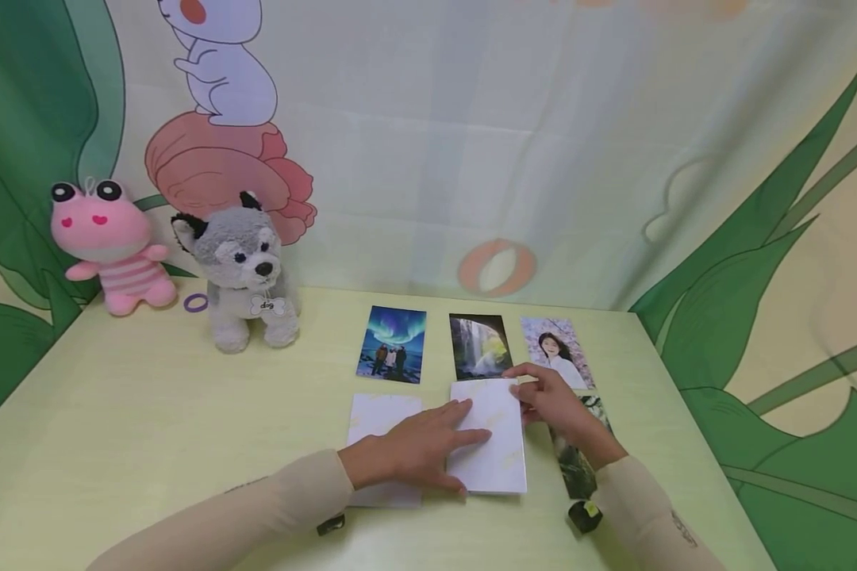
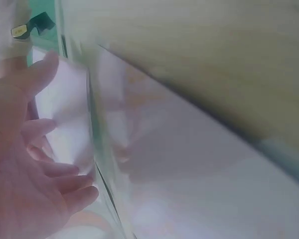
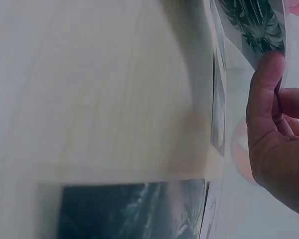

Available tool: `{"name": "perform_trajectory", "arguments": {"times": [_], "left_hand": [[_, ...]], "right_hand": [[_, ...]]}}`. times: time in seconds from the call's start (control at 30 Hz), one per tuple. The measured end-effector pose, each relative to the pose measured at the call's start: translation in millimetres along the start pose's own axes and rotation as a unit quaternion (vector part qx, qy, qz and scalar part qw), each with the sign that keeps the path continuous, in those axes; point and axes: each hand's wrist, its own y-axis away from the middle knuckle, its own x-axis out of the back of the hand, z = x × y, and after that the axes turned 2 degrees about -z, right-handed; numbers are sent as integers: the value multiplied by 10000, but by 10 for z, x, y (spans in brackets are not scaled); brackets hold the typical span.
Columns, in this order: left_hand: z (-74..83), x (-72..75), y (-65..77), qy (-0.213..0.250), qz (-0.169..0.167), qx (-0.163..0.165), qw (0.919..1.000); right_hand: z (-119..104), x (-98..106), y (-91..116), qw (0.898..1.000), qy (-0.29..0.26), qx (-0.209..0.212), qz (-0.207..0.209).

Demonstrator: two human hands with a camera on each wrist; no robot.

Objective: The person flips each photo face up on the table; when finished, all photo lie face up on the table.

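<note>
My right hand [image 1: 555, 403] pinches the upper right corner of a photo print [image 1: 496, 468] that lies white back up. In the right wrist view the same print [image 3: 254, 25] shows dark green leaves on its underside, with thumb and fingers at its corner. My left hand [image 1: 424, 446] reaches over from the left, its fingers spread across the white back. Beneath the left hand and wrist is another white-backed print [image 1: 382, 412], partly covered. In the left wrist view the left hand [image 2: 35, 149] shows extended fingers, with a white back [image 2: 199, 164] filling the foreground.
Face-up prints stand in a row behind: an aurora photo [image 1: 391, 345], a waterfall photo [image 1: 482, 349] and a portrait [image 1: 559, 353]. A dark green photo [image 1: 574, 468] lies partly under the right forearm. A plush dog [image 1: 246, 277], pink plush frog [image 1: 117, 246] and purple ring [image 1: 196, 303] sit at left.
</note>
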Motion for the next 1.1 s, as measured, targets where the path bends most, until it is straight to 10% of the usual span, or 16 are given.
{"name": "perform_trajectory", "arguments": {"times": [0.5,0.77,1.1], "left_hand": [[194,-41,-161,-448,1297,-321,9900],[189,-49,-253,-1120,2740,-846,9514],[222,125,-291,-131,3101,-1180,9433]], "right_hand": [[-123,36,51,9933,-904,257,670],[-175,49,48,9845,-1547,372,731],[-272,-47,91,9659,-2276,473,1135]]}}
